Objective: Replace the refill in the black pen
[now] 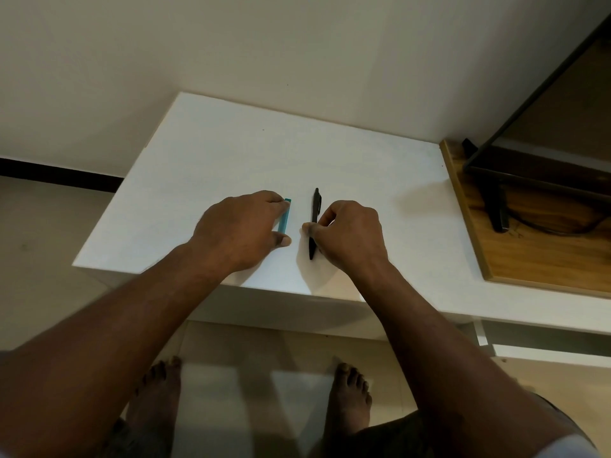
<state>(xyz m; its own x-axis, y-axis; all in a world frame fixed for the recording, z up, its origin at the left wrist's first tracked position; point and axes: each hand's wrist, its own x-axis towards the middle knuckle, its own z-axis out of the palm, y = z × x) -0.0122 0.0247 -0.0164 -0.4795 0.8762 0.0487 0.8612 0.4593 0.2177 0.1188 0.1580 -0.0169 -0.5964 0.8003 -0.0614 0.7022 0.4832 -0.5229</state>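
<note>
A black pen [315, 213] lies on the white table [211, 160], pointing away from me. My right hand [350, 234] is closed around its middle, thumb and fingers pinching the barrel while the pen still rests on the table. Just to the left lies a flat teal packet [285, 215], long and narrow. My left hand [243, 226] covers its left side, fingertips at its far end and thumb at its near end. What the packet contains cannot be seen.
A wooden surface [535, 256] adjoins the table on the right and carries a dark screen on a stand [499, 206] with a cable. A wall rises behind the table. My bare feet stand on the tiled floor below the near edge.
</note>
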